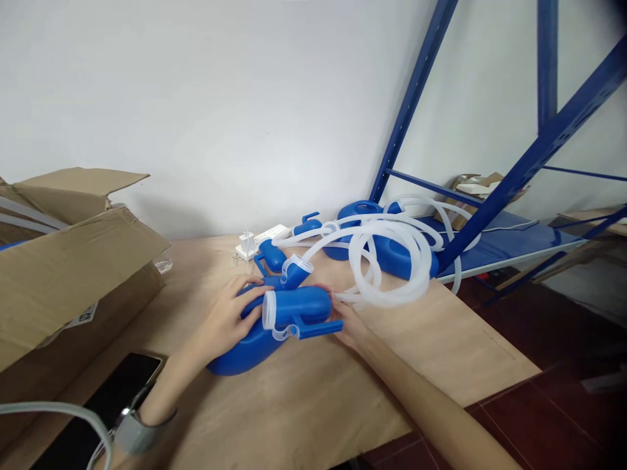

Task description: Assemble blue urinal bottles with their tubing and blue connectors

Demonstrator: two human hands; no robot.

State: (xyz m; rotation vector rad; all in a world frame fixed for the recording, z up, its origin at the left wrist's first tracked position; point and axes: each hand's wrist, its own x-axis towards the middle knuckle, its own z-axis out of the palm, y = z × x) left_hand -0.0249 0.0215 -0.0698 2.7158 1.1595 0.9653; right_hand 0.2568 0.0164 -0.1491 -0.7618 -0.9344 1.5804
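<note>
My left hand [232, 316] has its fingers curled over the handle of a blue plastic bottle [247, 349] that lies on the wooden tabletop. Just right of it, my right hand [345, 320] grips the closed end of a blue handled urinal cup [301, 307], whose mouth has a translucent rim and faces left. The fingers behind this cup are partly hidden. A second blue cup [295, 271] with a translucent rim rests above the bottle, a white hose running from it. Beyond my right hand lies a coil of translucent hose [411, 261].
More blue bottles [360, 209] and handled cups [307, 226] lie at the back beside a white power strip [269, 236]. An open cardboard box [73, 274] and a black phone [108, 405] are on the left. Blue metal shelving [490, 209] stands at the right.
</note>
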